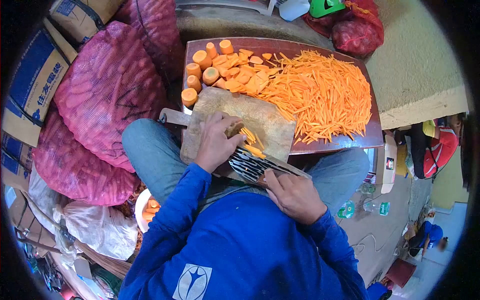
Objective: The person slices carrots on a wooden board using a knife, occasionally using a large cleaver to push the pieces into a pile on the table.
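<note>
On the worn wooden cutting board (272,117), my left hand (217,140) has its fingers bent and thumb pressed in around carrot pieces, mostly hidden by the hand. Cut carrot sticks (253,150) lie just beyond the thumb, against the knife. My right hand (295,195) grips a broad-bladed knife (245,165) at the board's near edge, fingers over the blade's near side; its handle is hidden. A large heap of carrot strips (325,97) covers the right of the low table. Carrot chunks (202,59) and flat carrot slices (245,75) lie at its far left.
The dark red table (320,146) stands before my crossed legs. Pink mesh sacks (110,95) and cardboard boxes (32,85) crowd the left. A white bucket (142,210) with carrots sits by my left thigh. Plastic bottles (370,206) lie at right; another person (429,235) is farther off.
</note>
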Available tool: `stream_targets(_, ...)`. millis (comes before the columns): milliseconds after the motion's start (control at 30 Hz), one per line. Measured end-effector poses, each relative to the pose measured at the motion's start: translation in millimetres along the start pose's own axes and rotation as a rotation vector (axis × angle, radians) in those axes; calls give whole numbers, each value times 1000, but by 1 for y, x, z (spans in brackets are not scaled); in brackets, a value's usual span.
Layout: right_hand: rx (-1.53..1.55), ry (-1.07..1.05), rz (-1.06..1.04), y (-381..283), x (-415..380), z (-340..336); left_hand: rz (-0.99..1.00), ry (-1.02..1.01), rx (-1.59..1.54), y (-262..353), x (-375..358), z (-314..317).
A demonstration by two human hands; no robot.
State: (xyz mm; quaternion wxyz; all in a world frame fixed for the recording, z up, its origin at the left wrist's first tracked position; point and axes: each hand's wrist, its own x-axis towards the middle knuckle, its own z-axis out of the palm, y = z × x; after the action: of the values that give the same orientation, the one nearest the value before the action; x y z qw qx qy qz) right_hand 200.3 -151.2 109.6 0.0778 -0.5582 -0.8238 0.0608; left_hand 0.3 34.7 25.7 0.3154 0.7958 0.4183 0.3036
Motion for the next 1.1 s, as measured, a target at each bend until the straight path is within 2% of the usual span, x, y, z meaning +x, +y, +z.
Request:
stream_targets(67,6,11,-5,0,-1,1,-8,11,22,-4,-1,3)
stream_targets(167,-18,-14,6,2,4,1,69,-16,-104,14,0,-9)
stream_targets(233,-37,-53,-2,4,8,3,252,-164,130,35,1,-17)
stream_targets(267,-36,-53,-4,5,9,4,217,-261,164,36,6,-18)
stream_targets(300,-45,-35,-14,7,11,5,218,-260,166,31,11,-15)
stream_targets(367,-57,-13,-26,7,13,3,276,-92,284,15,22,-6)
stream_targets(433,-28,-15,5,5,14,-1,276,-88,290,8,26,-9)
stream_targets(533,-37,-7,5,5,11,0,246,-101,25,6,22,-9)
stream_targets(667,-29,19,4,5,7,4,267,-146,161,13,17,-15)
stream_targets(733,49,0,93,1,1,6,299,12,269,6,19,-15)
stream_targets(767,48,1,88,2,-1,6,297,16,271,3,20,-16)
stream_targets(867,75,36,124,-2,-5,3,258,186,132,-3,22,-21)
stream_targets(933,280,10,159,-5,-6,-6,211,217,76,-16,21,-15)
stream_targets(967,278,15,159,-5,-4,-6,160,244,18,-24,20,-12)
stream_targets(1033,558,-65,176,-6,-1,-3,94,248,-56,-27,17,-15)
stream_targets(1100,605,-43,176,-1,7,7,27,247,-131,-30,15,-15)
